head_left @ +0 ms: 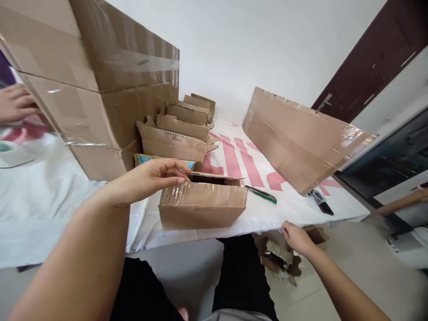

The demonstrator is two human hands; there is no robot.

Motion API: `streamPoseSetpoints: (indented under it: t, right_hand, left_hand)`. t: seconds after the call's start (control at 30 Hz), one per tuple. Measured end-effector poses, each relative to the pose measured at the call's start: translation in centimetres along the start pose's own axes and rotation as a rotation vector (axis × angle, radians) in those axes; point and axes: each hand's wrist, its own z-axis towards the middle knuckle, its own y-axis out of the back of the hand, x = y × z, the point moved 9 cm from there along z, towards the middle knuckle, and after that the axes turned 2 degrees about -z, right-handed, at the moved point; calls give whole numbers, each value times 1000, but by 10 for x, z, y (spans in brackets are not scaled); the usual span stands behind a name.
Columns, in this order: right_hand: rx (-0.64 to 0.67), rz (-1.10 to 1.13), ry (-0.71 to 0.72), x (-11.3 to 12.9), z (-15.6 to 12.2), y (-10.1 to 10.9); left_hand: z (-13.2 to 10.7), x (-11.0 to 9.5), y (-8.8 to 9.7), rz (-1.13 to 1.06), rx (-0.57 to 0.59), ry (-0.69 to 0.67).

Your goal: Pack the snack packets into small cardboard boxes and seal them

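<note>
A small cardboard box with clear tape along its front lies near the front edge of the cloth-covered table. Its top stands partly open, showing a dark inside. My left hand reaches to the upper left corner of this box, its thumb and fingers closed about the raised flap. A green utility knife rests just right of the box. Farther right, at the table's front edge, my right hand is closed with the fingers curled in; whatever may be in it is hidden.
A tall stack of taped cartons rises on the left, with several open boxes behind the small one. A large cardboard panel leans at right near a tape dispenser. Cardboard scraps lie below. Another person's hand shows far left.
</note>
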Motion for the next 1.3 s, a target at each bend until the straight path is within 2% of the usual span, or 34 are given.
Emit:
streamPoseSetpoints:
  t: [0.23, 0.43, 0.67, 1.0, 1.3]
  right_hand:
    - [-92, 20, -17, -12, 7, 8]
    - [-168, -21, 59, 2, 3, 9]
    - [-183, 89, 132, 12, -10, 2]
    - [-233, 408, 80, -7, -3, -8]
    - [-265, 464, 21, -15, -2, -10]
  left_hand:
    - [1, 2, 0, 45, -7, 7]
    - [2, 6, 2, 14, -15, 13]
    - [6, 7, 0, 28, -14, 8]
    - [3, 4, -1, 83, -21, 24]
    - [6, 7, -2, 91, -16, 1]
